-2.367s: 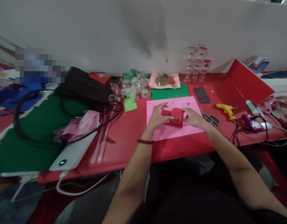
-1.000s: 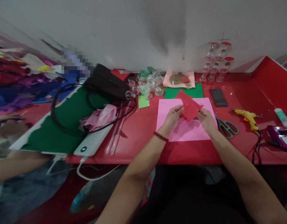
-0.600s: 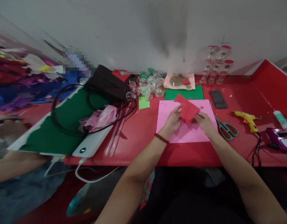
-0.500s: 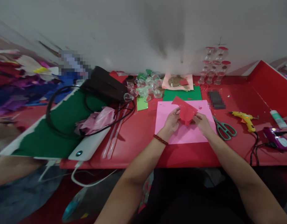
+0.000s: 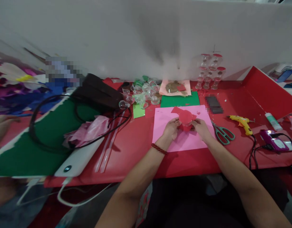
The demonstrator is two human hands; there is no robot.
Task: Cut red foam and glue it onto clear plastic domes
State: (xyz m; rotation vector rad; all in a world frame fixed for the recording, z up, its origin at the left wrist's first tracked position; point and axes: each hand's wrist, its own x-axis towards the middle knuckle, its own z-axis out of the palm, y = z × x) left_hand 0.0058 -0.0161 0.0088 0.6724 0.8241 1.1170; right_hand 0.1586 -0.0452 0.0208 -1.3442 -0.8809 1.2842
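Over the pink sheet (image 5: 165, 139), my left hand (image 5: 172, 128) and my right hand (image 5: 201, 127) hold a small piece with a round red top (image 5: 185, 117) between them. My left fingers are closed on its left side, and my right fingers pinch its right side. What lies under the red top is partly hidden. A flat red paper piece (image 5: 175, 110) shows just behind it. Green-handled scissors (image 5: 223, 134) lie right of the pink sheet. Clear plastic cups (image 5: 146, 91) are heaped behind, left of a green sheet (image 5: 179, 100).
A yellow glue gun (image 5: 242, 123), a glue bottle (image 5: 273, 121) and a purple device (image 5: 275, 141) lie at right. Stacked cups (image 5: 209, 72) stand by the wall. A black cable (image 5: 33, 126) loops over a green board (image 5: 36, 148) at left. Another person's hand (image 5: 3, 126) rests there.
The view has shifted, so the table items appear further left and slightly lower. The red paper between my hands has turned, and its round top now shows. Another person's hand has become clearer at left.
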